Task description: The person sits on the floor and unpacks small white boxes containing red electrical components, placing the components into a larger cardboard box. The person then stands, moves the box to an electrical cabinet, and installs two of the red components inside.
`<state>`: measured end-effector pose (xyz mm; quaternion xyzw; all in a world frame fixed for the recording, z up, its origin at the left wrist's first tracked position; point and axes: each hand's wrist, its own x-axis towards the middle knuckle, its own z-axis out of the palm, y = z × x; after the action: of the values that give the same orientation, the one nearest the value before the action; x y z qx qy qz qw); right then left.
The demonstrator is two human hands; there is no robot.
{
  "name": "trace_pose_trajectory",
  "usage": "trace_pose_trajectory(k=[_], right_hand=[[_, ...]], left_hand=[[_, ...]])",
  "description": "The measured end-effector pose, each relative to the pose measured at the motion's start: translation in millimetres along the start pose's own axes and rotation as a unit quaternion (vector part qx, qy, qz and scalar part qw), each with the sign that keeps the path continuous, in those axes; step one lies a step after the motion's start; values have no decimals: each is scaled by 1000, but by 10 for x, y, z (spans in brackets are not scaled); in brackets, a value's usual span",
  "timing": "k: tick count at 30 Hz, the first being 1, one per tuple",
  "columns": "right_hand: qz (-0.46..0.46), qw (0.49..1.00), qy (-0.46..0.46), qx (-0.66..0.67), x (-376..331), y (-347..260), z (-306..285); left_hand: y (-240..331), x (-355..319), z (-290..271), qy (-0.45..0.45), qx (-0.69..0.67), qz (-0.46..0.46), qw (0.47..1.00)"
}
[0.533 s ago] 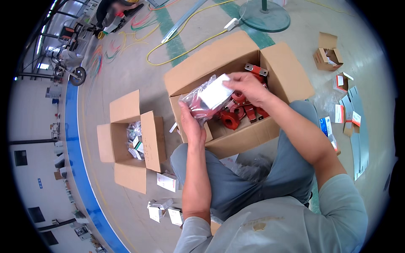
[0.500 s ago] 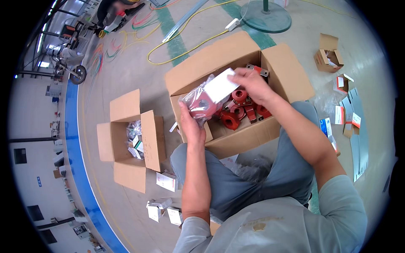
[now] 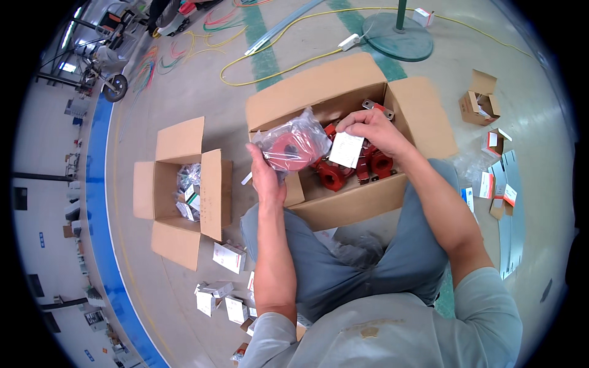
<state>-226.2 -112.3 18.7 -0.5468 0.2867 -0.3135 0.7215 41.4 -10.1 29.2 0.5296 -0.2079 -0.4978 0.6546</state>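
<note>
My left hand (image 3: 267, 179) grips a red ring-shaped part (image 3: 287, 153) wrapped in a clear plastic bag (image 3: 314, 130), above the near left side of a large open cardboard box (image 3: 343, 208). Between the fingertips of my right hand (image 3: 372, 127) is a small white paper slip (image 3: 346, 149) with print on it, hanging down over the box. Inside that box lie several bare red ring-shaped parts (image 3: 332, 176) with metal fittings. One red piece with a metal bracket (image 3: 378, 109) rests against the far right wall.
To the left stands a smaller open cardboard box (image 3: 211, 195) holding plastic bags and small packages. White cartons (image 3: 229, 257) lie near my left knee. At right are a small brown box (image 3: 481, 107) and opened cartons (image 3: 494, 142). A yellow cable (image 3: 276, 37) and a green round base (image 3: 399, 38) lie beyond.
The white slip has come away from the bagged part, moving right and down in my right hand and turning upright. My left hand has shifted slightly left with the bag.
</note>
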Motion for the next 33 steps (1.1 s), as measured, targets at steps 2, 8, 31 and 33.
trace_pose_trajectory(k=[2,8,31,33], right_hand=[[-5,999,14,-30,15,-20,77],[133,987,-64,-61,53,270,171],[143,906,-36,-396,-9,31,-163],[109,894,-9,-435,-40,134,-289]], left_hand=[[2,-50,96,5,24,15,1000],[-178,-37,73,-41,176,20,983],[-146,80,343,35,468,353,810],[-158,65,485,-15,395,264,880]])
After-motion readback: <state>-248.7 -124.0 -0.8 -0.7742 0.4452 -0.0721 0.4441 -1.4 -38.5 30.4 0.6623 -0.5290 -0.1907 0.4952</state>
